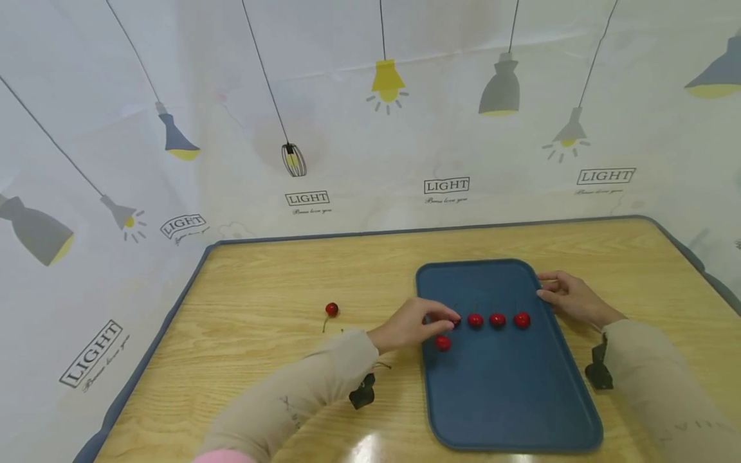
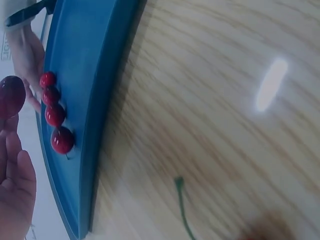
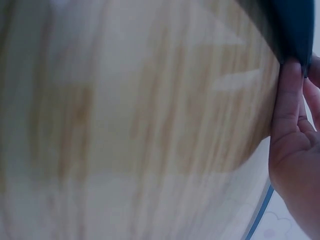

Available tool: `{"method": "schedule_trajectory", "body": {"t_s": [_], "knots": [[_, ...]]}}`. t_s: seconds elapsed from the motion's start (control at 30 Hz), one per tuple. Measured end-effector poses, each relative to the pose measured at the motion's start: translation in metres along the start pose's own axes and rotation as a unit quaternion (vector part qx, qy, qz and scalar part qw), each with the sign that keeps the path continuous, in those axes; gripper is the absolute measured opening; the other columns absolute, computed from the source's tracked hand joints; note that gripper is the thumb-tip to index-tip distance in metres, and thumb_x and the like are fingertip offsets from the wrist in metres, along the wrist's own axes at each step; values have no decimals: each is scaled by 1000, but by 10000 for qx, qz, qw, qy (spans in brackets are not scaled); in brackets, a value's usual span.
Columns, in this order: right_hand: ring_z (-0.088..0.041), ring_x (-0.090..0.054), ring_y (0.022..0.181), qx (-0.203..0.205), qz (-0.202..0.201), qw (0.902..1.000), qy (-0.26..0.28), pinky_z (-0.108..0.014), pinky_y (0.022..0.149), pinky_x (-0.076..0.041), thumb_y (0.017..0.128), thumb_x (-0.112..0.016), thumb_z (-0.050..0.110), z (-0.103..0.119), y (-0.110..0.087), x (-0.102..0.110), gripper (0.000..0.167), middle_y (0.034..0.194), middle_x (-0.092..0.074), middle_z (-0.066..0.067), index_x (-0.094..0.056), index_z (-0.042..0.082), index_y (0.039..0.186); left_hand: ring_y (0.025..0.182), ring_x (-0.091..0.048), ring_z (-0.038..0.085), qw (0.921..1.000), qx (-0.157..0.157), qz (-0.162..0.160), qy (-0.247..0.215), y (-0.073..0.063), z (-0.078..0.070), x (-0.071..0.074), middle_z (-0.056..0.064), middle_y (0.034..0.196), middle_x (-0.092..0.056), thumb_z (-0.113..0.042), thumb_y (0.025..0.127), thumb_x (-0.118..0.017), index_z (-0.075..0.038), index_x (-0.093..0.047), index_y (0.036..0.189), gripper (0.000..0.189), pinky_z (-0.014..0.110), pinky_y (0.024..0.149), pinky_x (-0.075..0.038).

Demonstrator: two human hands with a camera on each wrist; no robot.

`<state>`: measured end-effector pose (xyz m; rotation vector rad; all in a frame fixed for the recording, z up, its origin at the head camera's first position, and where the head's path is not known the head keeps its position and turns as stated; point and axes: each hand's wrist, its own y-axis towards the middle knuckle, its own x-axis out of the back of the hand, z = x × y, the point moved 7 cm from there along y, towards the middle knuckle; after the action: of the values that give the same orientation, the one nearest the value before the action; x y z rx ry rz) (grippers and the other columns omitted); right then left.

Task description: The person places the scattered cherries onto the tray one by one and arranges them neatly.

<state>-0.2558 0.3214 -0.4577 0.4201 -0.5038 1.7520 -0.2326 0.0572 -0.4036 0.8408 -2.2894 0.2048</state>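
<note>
My left hand [image 1: 413, 323] is over the left side of a blue tray [image 1: 509, 386], its fingertips pinching a dark red cherry [image 2: 11, 96]. Three red cherries, the middle one [image 1: 497, 319] among them, stretch in a row to the right of those fingers. Just below the left fingertips, another cherry [image 1: 442, 343] lies on the tray near its left rim. My right hand [image 1: 576, 301] grips the tray's right edge near the far corner; in the right wrist view its thumb and fingers are on both sides of the rim.
A cherry with a stem [image 1: 332, 310] lies on the wooden table [image 1: 260, 289], left of the tray. Beside the left sleeve a further stem [image 2: 182, 205] shows, its fruit mostly cut off by the frame. Behind the table hangs a lamp-print curtain [image 1: 359, 141].
</note>
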Motion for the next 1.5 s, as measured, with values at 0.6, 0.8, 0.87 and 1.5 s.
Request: {"method": "schedule_trajectory", "body": {"t_s": [0.6, 0.8, 0.87, 1.5], "knots": [[-27, -55, 92, -38, -5, 10000, 14, -30, 70, -50, 93, -47, 19, -2, 1, -1, 52, 110, -47, -31, -28, -12, 129, 68, -55, -5, 9992, -27, 275, 287, 31, -32, -35, -7, 89, -66, -22, 83, -61, -8, -66, 104, 26, 8, 60, -41], [-32, -55, 94, -79, -15, 10000, -9, -32, 71, -50, 93, -47, 20, -2, 2, -2, 52, 111, -47, -32, -28, -12, 129, 68, -54, -10, 9995, -89, 263, 147, 38, -38, -49, -7, 83, -67, -22, 81, -65, -10, -70, 94, 18, 7, 63, -42], [-32, -54, 94, -108, -39, 9999, -26, -32, 71, -50, 93, -47, 20, -2, 2, -2, 52, 110, -47, -32, -28, -12, 129, 65, -53, -11, 9996, -40, 242, 149, 40, -39, -54, -7, 80, -67, -22, 80, -65, -11, -70, 91, 16, 7, 62, -42], [-32, -55, 94, -108, -106, 9999, -56, -31, 70, -50, 92, -48, 18, 0, 1, 0, 51, 110, -48, -32, -29, -13, 128, 54, -56, -6, 9863, 1132, -255, -1174, 51, -26, -91, -3, 71, -66, -14, 79, -67, -5, -70, 89, 13, 12, 53, -44]]}}
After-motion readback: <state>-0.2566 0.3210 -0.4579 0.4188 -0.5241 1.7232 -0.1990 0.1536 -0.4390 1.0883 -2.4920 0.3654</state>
